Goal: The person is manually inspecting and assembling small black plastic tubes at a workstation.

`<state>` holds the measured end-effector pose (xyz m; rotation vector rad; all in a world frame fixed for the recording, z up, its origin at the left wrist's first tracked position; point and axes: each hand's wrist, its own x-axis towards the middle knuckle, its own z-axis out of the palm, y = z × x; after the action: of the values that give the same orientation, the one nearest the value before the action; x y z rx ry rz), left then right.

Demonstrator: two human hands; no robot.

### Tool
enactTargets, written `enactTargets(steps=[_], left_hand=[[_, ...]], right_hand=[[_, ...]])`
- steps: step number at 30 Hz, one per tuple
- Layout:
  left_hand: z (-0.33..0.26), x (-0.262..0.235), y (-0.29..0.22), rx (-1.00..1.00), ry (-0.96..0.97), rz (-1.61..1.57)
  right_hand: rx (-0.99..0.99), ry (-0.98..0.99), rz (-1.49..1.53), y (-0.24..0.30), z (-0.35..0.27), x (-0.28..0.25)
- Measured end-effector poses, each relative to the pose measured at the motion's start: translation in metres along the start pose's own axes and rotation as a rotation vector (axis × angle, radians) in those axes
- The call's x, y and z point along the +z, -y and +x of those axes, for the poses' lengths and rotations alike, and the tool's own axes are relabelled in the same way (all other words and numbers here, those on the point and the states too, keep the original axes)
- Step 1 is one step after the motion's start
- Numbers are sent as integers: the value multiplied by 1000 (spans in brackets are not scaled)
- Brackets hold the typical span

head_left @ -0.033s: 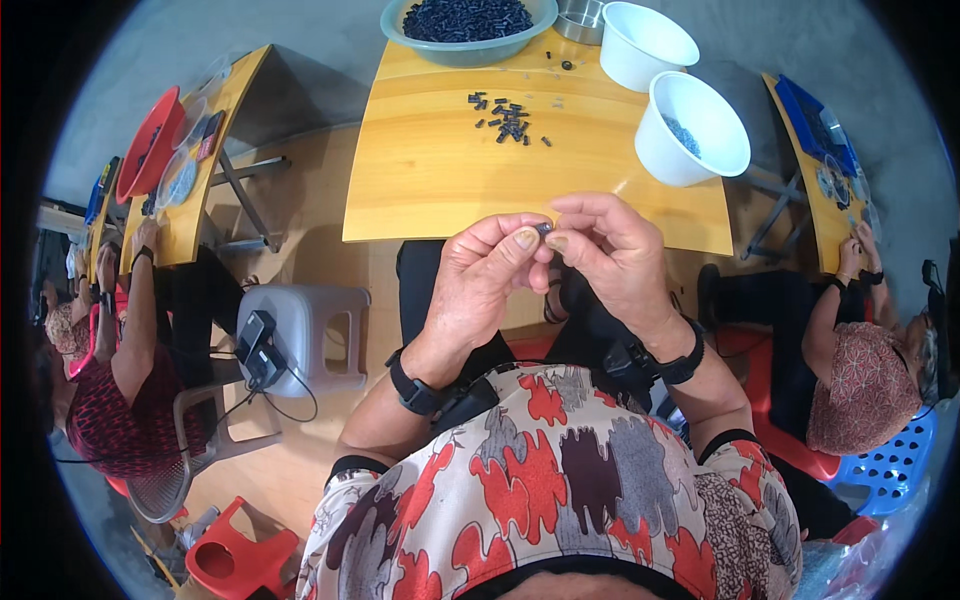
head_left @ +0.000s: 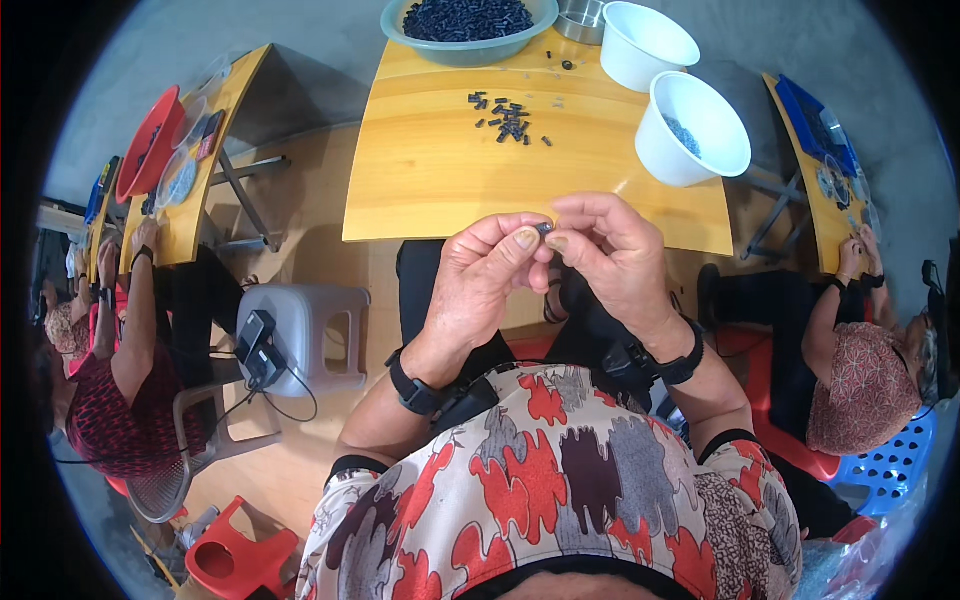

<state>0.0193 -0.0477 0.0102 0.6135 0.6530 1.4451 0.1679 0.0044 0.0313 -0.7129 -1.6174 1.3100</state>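
Just off the near edge of the table, my two hands meet at their fingertips. My left hand (head_left: 485, 265) is closed, with a small dark cylindrical piece (head_left: 543, 229) pinched between thumb and forefinger. Against the other end of that piece, my right hand (head_left: 612, 250) brings its bent fingers and thumb together; whatever lies between them is too small to name. A loose pile of similar dark pieces (head_left: 511, 124) lies on the yellow wooden table (head_left: 430, 190) beyond my hands.
At the far edge stand a wide basin (head_left: 470, 52) full of dark pieces, a metal bowl (head_left: 580, 22) and a white tub (head_left: 648, 48). A nearer white tub (head_left: 690, 160) holds small light-blue bits. A grey stool (head_left: 300, 335) is at left. Other people work at tables on both sides.
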Motion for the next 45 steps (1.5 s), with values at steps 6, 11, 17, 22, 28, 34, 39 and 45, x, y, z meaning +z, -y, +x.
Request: enactTargets(steps=[6, 11, 17, 22, 28, 34, 39, 45], left_hand=[[1, -5, 0, -1, 2, -5], [2, -9, -2, -30, 54, -66], [4, -16, 0, -87, 109, -157], [3, -13, -2, -123, 83, -129], [4, -19, 1, -132, 53, -15], [4, -25, 0, -153, -67, -24], [4, -36, -1, -127, -73, -5], [5, -48, 1, -147, -103, 19]], right_hand=[[-205, 61, -287, -2, 6, 1], [-103, 68, -143, -1, 8, 3], [-84, 77, -114, -1, 9, 5], [-54, 103, -83, 2, 10, 6], [-15, 193, -141, -4, 10, 4], [65, 152, -318, -23, 25, -17], [86, 2, -620, -85, 71, -59], [-105, -80, -908, -131, 121, -77]])
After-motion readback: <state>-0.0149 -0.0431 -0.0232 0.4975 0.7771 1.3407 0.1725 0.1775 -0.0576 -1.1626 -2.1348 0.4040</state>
